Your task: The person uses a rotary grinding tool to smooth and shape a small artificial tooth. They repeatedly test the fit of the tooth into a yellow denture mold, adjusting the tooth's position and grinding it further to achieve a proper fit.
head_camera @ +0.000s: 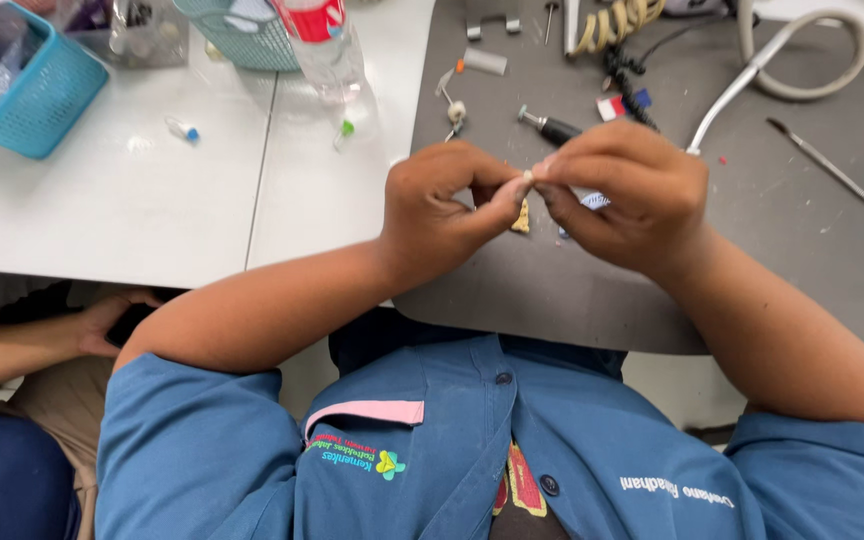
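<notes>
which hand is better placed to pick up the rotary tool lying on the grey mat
Right, probably. The right hand sits just below the rotary tool, while the left hand is farther off. Both pinch the small tan piece.

I have only one view, from the head-worn camera: it looks steeply down and forward, close over my chest and forearms, with the white tabletop [132,210] and grey mat [752,250] beyond.

Wearer's clothing: blue short-sleeved shirt [452,450] with dark buttons [549,484], open collar, a pink-edged chest pocket [367,412] and small embroidered emblem [388,464]; forearms bare below the sleeves [192,440].
</notes>
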